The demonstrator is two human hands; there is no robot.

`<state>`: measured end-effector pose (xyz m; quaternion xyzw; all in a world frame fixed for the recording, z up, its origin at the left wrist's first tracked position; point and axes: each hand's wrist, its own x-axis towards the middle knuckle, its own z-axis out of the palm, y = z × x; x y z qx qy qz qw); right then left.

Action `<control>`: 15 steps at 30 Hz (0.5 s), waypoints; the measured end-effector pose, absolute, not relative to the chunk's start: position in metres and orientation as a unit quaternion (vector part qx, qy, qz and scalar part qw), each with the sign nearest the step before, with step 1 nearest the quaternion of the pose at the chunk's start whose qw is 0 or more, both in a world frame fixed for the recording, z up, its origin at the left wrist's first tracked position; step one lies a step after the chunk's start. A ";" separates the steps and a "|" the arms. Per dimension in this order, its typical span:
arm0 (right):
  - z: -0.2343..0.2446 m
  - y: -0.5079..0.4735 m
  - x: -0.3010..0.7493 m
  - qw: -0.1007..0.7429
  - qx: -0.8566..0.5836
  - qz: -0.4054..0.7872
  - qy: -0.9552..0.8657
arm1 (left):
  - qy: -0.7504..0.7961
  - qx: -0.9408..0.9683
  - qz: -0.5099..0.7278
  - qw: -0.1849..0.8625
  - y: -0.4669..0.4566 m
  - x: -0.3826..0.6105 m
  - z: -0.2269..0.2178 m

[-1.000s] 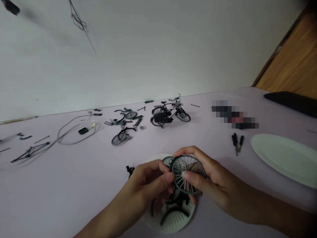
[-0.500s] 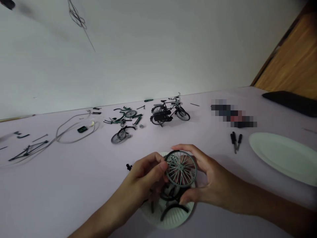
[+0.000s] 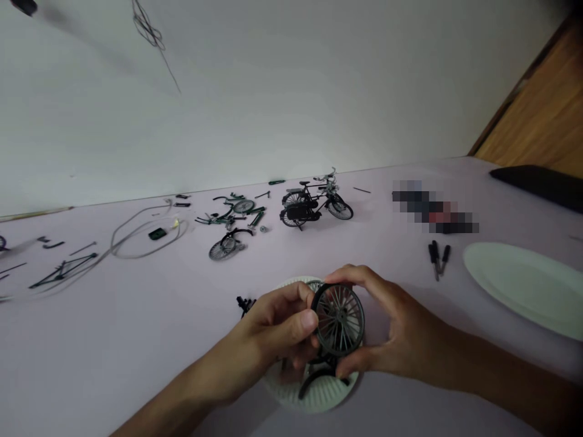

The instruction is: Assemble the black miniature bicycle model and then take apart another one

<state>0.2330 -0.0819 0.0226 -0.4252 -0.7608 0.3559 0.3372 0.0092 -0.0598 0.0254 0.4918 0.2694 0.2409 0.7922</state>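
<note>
A small spoked model bicycle wheel [image 3: 340, 317] with a dark tyre is held up between my two hands. My left hand [image 3: 277, 331] pinches its left rim between thumb and fingers. On the other side, my right hand [image 3: 387, 325] spans the wheel, with fingers at the top edge and the thumb at the bottom. Beneath it lies a white paper plate [image 3: 314, 400] with bike parts on it, partly hidden by my hands. A curved black mudguard [image 3: 319, 377] rests at the plate's near side. A small black part [image 3: 246, 303] shows just left of the plate.
Assembled black model bicycles [image 3: 314, 203] stand near the wall, with loose green bike parts [image 3: 232, 212] to their left. A bike frame [image 3: 61, 271] and a looped cable [image 3: 118, 246] lie farther left. Several small screwdrivers [image 3: 438, 258] and a white oval plate [image 3: 519, 291] are at right.
The wheel has turned a little in my hands, its face now darker and tilted differently. The whole view has shifted slightly; both hands still hold the wheel.
</note>
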 end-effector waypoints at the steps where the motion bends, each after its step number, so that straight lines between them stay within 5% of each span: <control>1: 0.022 -0.081 0.233 0.344 -0.418 0.324 -0.776 | 0.267 0.494 0.240 0.792 -0.060 0.010 0.026; 15: 0.011 -0.075 0.236 0.348 -0.365 0.075 -0.860 | 0.281 0.546 0.257 0.746 -0.062 0.013 0.028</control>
